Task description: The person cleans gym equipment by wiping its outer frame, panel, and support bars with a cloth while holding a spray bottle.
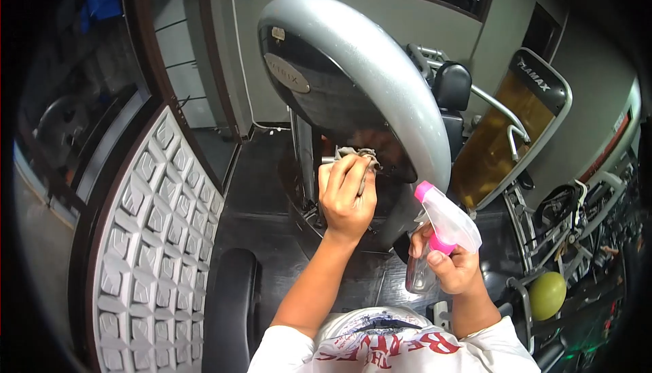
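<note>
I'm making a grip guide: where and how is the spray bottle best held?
Probably just below the pink collar of the spray bottle, coming from the rear, opposite the forward-pointing pink nozzle: the bulky spray head overhangs this grip. The right hand wraps there.

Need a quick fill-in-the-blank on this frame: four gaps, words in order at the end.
1. The left hand holds a crumpled ____.
2. The spray bottle is in the person's ____ hand.
3. The bottle's nozzle tip and collar are both ____.
4. In the picture, the patterned panel is to the ____ of the silver-framed machine.

Missing words: cloth; right; pink; left.
</note>
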The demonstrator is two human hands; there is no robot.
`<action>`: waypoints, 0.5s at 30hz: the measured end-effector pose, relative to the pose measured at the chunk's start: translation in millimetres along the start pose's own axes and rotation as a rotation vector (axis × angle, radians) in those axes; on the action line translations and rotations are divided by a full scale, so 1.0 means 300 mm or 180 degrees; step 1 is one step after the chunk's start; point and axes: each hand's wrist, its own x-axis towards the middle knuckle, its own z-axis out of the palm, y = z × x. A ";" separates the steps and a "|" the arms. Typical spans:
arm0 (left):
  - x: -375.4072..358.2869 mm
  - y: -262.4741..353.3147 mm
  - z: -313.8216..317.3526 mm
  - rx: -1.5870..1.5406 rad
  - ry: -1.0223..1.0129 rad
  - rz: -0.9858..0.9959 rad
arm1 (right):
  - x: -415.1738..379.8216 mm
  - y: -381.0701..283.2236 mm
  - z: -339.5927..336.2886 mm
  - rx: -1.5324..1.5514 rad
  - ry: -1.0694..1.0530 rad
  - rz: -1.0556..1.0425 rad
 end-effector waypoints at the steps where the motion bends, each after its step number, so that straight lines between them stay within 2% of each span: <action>1: 0.002 -0.002 0.002 0.0069 0.0025 0.0034 | 0.000 0.004 -0.013 0.0006 -0.0034 0.0012; 4: 0.113 -0.009 0.011 0.0504 0.0301 0.0222 | -0.008 0.006 -0.064 0.0002 -0.0251 -0.0050; 7: 0.239 -0.032 0.028 0.0387 0.0571 0.0163 | -0.028 0.014 -0.108 0.0236 -0.0249 -0.0015; 9: 0.198 -0.019 0.018 0.0449 0.0448 0.0126 | -0.067 0.028 -0.120 0.0630 -0.0089 0.0150; 15: -0.053 0.043 0.029 0.0230 0.0203 -0.0186 | -0.070 0.058 -0.174 0.0785 -0.0212 0.0268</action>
